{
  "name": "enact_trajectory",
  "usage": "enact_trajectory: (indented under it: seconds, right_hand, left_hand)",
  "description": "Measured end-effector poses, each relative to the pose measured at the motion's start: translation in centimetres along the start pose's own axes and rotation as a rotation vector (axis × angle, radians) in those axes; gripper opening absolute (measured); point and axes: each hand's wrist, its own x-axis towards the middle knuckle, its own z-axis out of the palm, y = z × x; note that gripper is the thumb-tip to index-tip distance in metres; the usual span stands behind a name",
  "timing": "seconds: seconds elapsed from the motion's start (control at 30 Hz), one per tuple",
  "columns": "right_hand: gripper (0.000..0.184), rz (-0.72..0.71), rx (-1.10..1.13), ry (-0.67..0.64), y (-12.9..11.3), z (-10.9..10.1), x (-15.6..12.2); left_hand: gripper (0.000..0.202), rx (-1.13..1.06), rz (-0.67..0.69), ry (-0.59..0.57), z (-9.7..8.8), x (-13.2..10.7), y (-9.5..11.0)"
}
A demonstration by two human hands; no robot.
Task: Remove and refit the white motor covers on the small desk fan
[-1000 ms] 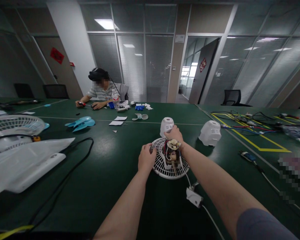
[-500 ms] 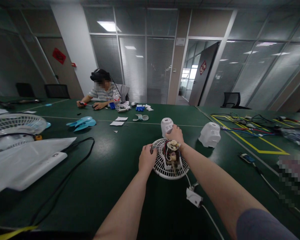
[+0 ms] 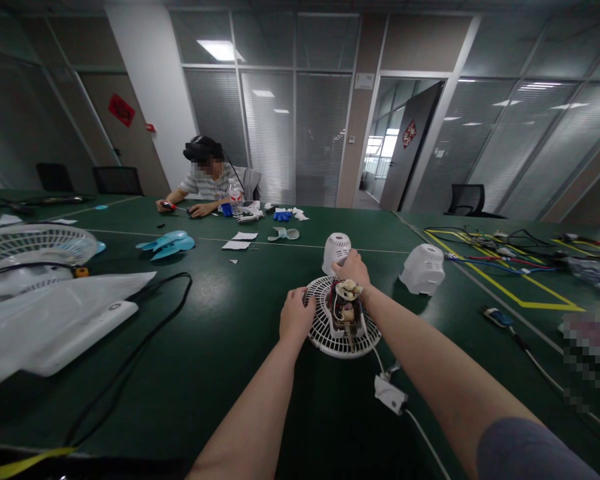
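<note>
In front of me a round white fan grille [image 3: 320, 333] lies on the table, with the uncovered fan motor and wiring [image 3: 349, 310] upright at its middle. My left hand [image 3: 298, 316] is closed over the grille's left rim. Just beyond the grille stands a white vented motor cover [image 3: 337, 248]. My right hand [image 3: 355, 271] reaches past the motor, its fingers curled at the lower right of this cover; part of the grip is hidden. A white cable runs from the grille to a small white box [image 3: 390, 395] near my right forearm.
Another white vented housing [image 3: 423, 270] stands to the right. Blue fan blades [image 3: 167, 245], a large white grille [image 3: 55, 237] and a black cable [image 3: 165, 327] lie leftward. Across the table a person [image 3: 210, 177] holds a red-handled tool. Wires [image 3: 500, 257] lie far right.
The whole view has shifted slightly to the right. Both my hands keep their places at the grille and the cover.
</note>
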Motion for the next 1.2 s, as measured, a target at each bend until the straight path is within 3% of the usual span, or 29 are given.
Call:
enact_trajectory:
  seconds: [0.23, 0.4, 0.53, 0.63, 0.73, 0.83, 1.03, 1.2]
  right_hand:
    - [0.059, 0.057, 0.174, 0.081, -0.1, -0.8, 0.0]
    - [0.065, 0.043, 0.307, 0.203, 0.2, -4.7, -1.2]
    - [0.071, -0.085, 0.342, 0.265, 0.6, -8.6, -5.8]
    - [0.079, -0.216, 0.274, 0.273, 0.8, -10.1, -10.6]
    - [0.09, -0.204, 0.12, 0.199, 0.7, -10.2, -14.7]
    - [0.087, -0.201, 0.006, 0.093, 0.3, -9.9, -17.1]
    - [0.081, -0.223, -0.18, 0.083, 0.1, -9.6, -18.9]
    - [0.085, -0.246, -0.196, 0.063, 0.3, -9.7, -19.2]
  left_hand:
    - [0.037, -0.017, 0.01, -0.004, 0.0, -0.1, -0.1]
    - [0.035, -0.018, 0.014, 0.012, 0.0, -0.1, -0.2]
    - [0.032, -0.027, 0.012, 0.036, 0.1, -0.1, -0.3]
    - [0.033, -0.037, 0.012, 0.04, 0.1, -0.2, -0.5]
    - [0.034, -0.046, 0.023, 0.04, 0.0, -0.4, -0.6]
    - [0.035, -0.057, 0.026, 0.036, -0.2, -0.7, -0.6]
    - [0.036, -0.062, 0.044, 0.021, -0.4, -1.1, -0.6]
    - [0.035, -0.055, 0.048, 0.014, -0.1, -1.1, -0.6]
